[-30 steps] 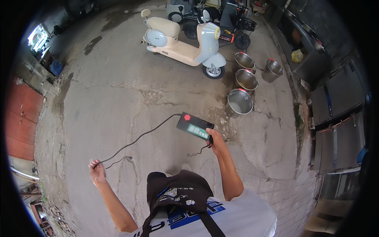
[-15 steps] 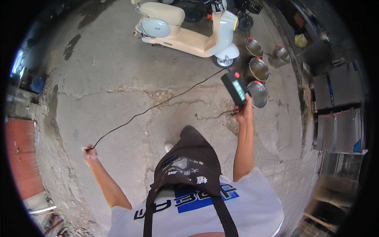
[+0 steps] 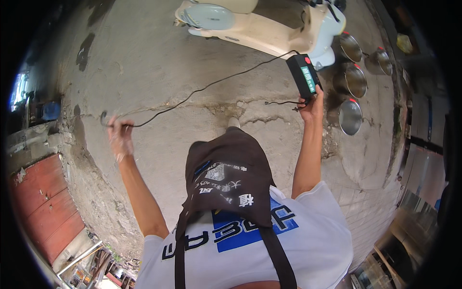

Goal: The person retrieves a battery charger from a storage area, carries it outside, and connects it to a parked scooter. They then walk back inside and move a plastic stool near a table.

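In my right hand (image 3: 312, 105) is a black box-shaped charger (image 3: 304, 77) with a red spot near its top end and a green label, held up in front of me. One long black cable (image 3: 202, 90) leaves its far end and sags across to my left hand (image 3: 119, 139). My left fingers are closed around that cable, and its hooked tip (image 3: 103, 115) sticks out past them. A shorter black cord (image 3: 281, 102) juts leftward from the charger's near end, beside my right fingers. Behind the charger stands a cream and pale blue scooter (image 3: 260, 33).
Several metal buckets (image 3: 350, 117) with red marks on their rims stand on the cracked concrete floor (image 3: 159, 82) at the right. Steel cabinets (image 3: 423, 164) line the right edge. A red metal panel (image 3: 48, 207) lies at the lower left, near assorted clutter (image 3: 89, 262).
My left hand has moved forward, and the cable's tip now shows beyond it. The charger remains in my right hand. The view has shifted, with the scooter and buckets farther right.
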Available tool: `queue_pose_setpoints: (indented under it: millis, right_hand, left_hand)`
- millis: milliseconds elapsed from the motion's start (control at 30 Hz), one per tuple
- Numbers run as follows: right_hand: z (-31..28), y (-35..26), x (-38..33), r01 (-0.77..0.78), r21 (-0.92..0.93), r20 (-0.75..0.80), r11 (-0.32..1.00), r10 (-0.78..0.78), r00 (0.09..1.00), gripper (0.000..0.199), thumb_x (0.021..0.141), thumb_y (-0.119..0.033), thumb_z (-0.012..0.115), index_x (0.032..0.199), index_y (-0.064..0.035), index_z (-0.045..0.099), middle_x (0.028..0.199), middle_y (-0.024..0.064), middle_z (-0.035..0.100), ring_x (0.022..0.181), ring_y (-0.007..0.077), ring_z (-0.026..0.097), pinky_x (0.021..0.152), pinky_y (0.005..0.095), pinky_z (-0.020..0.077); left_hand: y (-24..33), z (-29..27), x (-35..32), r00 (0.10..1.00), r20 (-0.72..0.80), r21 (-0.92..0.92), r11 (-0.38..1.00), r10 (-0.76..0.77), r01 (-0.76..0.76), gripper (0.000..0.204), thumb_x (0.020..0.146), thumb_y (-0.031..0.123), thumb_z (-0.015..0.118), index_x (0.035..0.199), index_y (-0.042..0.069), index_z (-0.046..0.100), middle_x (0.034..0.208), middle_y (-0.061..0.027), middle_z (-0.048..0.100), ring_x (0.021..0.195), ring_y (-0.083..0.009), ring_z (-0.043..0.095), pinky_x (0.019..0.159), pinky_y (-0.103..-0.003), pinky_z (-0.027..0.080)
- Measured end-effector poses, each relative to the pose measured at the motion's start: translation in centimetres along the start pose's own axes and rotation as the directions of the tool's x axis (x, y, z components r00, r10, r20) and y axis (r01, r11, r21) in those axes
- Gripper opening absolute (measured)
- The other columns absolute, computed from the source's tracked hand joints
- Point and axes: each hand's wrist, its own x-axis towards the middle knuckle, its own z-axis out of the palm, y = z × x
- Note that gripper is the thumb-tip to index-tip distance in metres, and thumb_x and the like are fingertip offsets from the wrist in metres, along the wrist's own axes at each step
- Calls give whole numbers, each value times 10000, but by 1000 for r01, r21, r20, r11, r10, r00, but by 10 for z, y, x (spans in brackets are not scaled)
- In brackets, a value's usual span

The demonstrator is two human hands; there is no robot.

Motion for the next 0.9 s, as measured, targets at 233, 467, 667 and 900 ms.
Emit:
queue_pose_setpoints:
  millis: [233, 467, 667, 900]
  right_hand:
    - [88, -26, 57, 115, -63, 9, 991, -114, 993, 496, 878, -568, 624, 1023, -94, 597, 752, 34, 561, 559, 117, 495, 443, 225, 346]
    - [191, -32, 78, 268, -63, -196, 961, -275, 941, 434, 885, -534, 636, 1040, -131, 592, 759, 29, 578, 557, 124, 509, 435, 225, 342]
    - [261, -38, 81, 374, -37, -366, 927, -361, 858, 392, 897, -489, 650, 1039, -129, 591, 777, 32, 603, 560, 132, 518, 433, 228, 339]
    - [338, -66, 111, 522, -36, -509, 852, -465, 724, 366, 881, -420, 696, 1036, -110, 579, 762, 42, 620, 543, 138, 542, 435, 227, 360]
  left_hand:
    - [-26, 130, 141, 956, 273, 230, 972, -111, 47, 300, 987, 154, 596, 1258, 41, 535, 903, -82, 682, 917, -207, 675, 888, -384, 552]
    - [-36, 193, 303, 806, 592, 218, 964, -4, -156, 147, 968, 10, 578, 1057, 52, 688, 1062, -42, 707, 1019, -165, 655, 926, -308, 499]
    - [-13, 255, 397, 538, 839, 220, 853, 81, -473, 228, 897, -76, 533, 1013, 36, 694, 1029, -94, 711, 989, -245, 667, 900, -348, 505]
    - [-8, 310, 487, 572, 820, 326, 811, 13, -486, 176, 998, 101, 536, 1062, 11, 674, 1001, -112, 712, 1018, -236, 663, 875, -366, 515]
